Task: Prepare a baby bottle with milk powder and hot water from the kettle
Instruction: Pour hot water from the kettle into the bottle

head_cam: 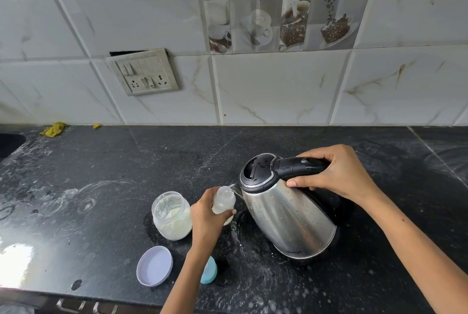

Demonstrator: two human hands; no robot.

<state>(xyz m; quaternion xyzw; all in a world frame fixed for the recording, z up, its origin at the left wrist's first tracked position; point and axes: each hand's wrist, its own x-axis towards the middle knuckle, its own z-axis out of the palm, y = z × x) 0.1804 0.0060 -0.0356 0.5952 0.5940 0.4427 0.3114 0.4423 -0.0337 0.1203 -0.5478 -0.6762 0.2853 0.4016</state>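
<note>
My right hand (336, 174) grips the black handle of a steel kettle (291, 215), which is tilted left with its spout over the mouth of a small clear baby bottle (223, 199). My left hand (206, 222) is wrapped around the bottle and holds it upright on the black counter (101, 174). The bottle looks cloudy white inside. Just left of it stands an open glass jar (172, 215) partly filled with white milk powder. The jar's lilac lid (155, 266) lies upside down nearer me. A blue cap (209, 270) peeks out beside my left forearm.
Powder dust and water marks cover the counter. A sink edge (10, 144) shows at the far left, with a yellow scrubber (53, 129) by the tiled wall. A switchboard with sockets (144, 72) is on the wall. The counter's front edge runs along the bottom left.
</note>
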